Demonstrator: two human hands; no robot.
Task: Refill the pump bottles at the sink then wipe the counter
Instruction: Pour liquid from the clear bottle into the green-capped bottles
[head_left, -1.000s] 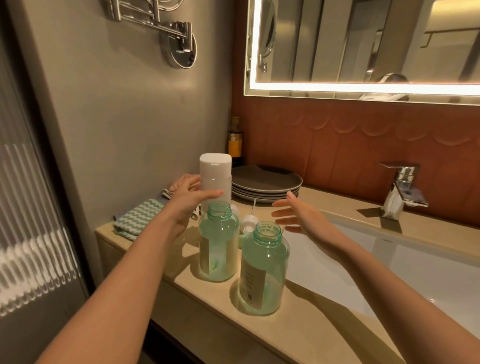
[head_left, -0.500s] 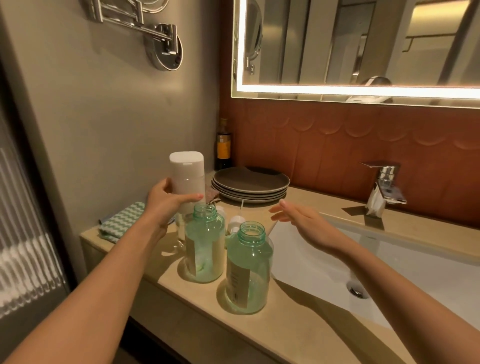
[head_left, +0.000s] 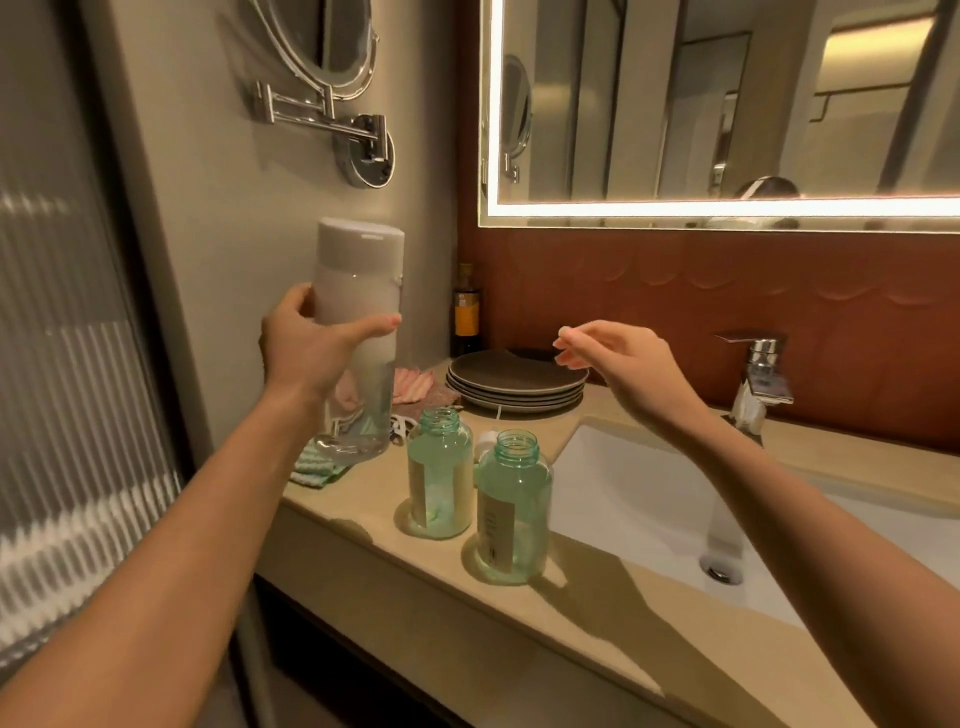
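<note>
left hand (head_left: 306, 348) gripped the upright white-capped bottle (head_left: 358, 312) above the counter (head_left: 597, 639) | right hand (head_left: 618, 358) empty, loosely curled, at its 3 o'clock | hands apart

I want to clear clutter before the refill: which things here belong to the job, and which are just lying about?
For the job: refill bottle in left hand; far green bottle; near green bottle; pump; green cloth, probably for wiping.
Lying about: plates; dark bottle; pink cloth.
</note>
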